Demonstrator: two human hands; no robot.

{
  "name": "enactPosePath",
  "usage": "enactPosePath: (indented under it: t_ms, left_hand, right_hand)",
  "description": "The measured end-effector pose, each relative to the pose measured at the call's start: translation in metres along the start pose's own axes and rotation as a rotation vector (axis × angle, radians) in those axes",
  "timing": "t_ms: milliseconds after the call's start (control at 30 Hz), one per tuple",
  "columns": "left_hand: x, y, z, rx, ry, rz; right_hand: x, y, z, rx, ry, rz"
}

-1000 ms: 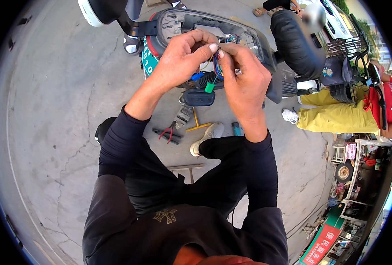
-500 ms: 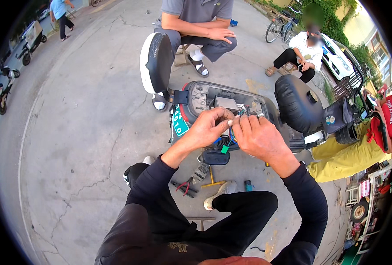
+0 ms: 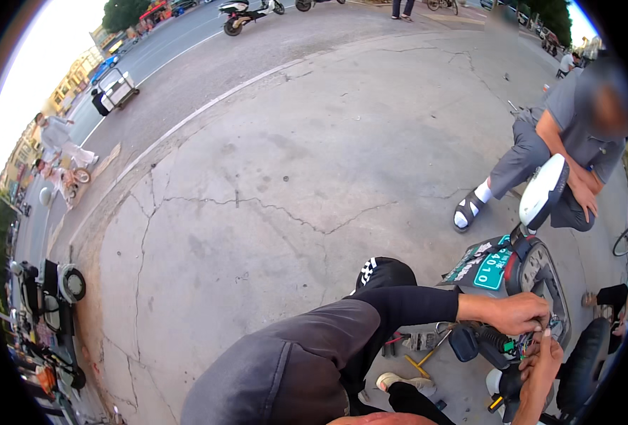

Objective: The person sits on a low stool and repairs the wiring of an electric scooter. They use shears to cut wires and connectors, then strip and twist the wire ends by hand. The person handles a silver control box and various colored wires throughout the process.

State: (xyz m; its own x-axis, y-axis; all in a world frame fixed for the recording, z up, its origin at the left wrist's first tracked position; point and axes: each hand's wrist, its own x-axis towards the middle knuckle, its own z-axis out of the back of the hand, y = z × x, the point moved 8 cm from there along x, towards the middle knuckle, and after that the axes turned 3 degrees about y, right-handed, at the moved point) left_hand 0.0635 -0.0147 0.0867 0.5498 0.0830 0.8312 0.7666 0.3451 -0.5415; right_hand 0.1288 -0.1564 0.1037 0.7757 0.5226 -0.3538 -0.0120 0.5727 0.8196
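Observation:
My left hand (image 3: pixel 519 314) and my right hand (image 3: pixel 540 363) meet at the lower right, over the open rear body of a scooter (image 3: pixel 537 273). Both pinch a small bundle of wires with a green connector (image 3: pixel 510 346) that sticks out of the scooter. My left forearm in a black sleeve reaches across from the middle. A black pouch-like part (image 3: pixel 463 343) hangs just left of the wires. The scooter carries a green plate (image 3: pixel 493 268) and a white rear mudguard (image 3: pixel 543 193). Its black seat (image 3: pixel 584 361) lies to the right of my hands.
A person in grey (image 3: pixel 565 134) sits right behind the scooter, one sandalled foot (image 3: pixel 467 210) on the ground. A yellow-handled tool (image 3: pixel 423 363) and red pliers (image 3: pixel 392 341) lie on the cracked concrete near my knee. Parked scooters (image 3: pixel 45 297) stand at far left.
The view has swung up and to the left, so the scooter and both hands now sit at the lower right edge. Both hands stay together on the wires.

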Motion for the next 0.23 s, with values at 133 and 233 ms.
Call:
enactPosePath:
  t_ms: [133, 233]
  left_hand:
    - [-0.006, 0.012, 0.017, 0.0, -0.068, 0.017]
    - [-0.001, 0.018, 0.014, -0.034, -0.067, -0.013]
  right_hand:
    - [-0.032, 0.056, -0.036, -1.424, -0.422, 0.885]
    - [-0.012, 0.023, -0.03, -1.905, -0.344, 0.887]
